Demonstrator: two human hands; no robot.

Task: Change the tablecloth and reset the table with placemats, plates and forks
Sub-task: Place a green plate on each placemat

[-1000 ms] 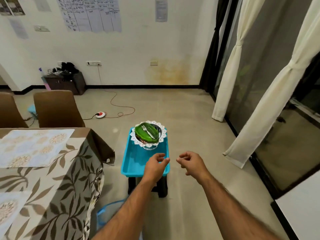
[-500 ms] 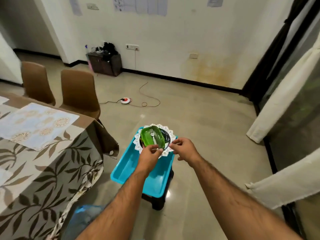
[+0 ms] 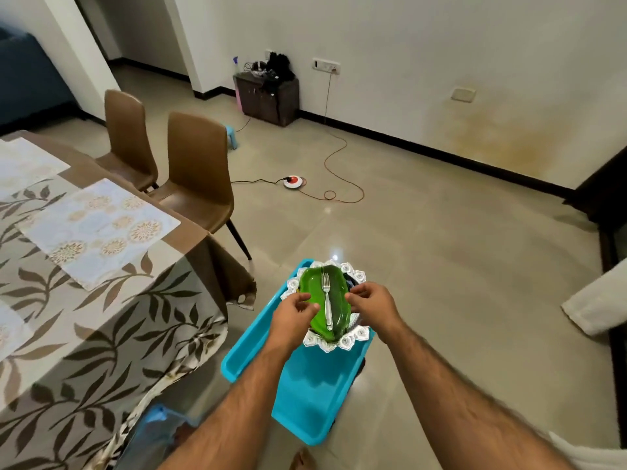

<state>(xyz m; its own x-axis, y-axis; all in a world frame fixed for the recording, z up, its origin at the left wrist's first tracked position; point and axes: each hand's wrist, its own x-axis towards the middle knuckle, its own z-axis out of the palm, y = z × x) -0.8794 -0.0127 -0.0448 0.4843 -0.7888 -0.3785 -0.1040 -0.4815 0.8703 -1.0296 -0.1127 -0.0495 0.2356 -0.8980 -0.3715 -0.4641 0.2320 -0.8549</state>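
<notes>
Already clothed, table awaits plates

Leaf-print tablecloth (image 3: 101, 320) and placemats (image 3: 98, 225) lie at left. At lower centre, left hand (image 3: 291, 317) and right hand (image 3: 373, 305) pinch the green plate (image 3: 320, 300) carrying a fork (image 3: 327, 303), above the blue tray (image 3: 305, 395). Plates and forks remain unplaced.

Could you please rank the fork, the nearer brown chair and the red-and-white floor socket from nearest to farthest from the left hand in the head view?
From the left hand:
1. Fork, just right, on the green plate.
2. Nearer brown chair, up left by the table.
3. Floor socket, farther back on the floor.
</notes>
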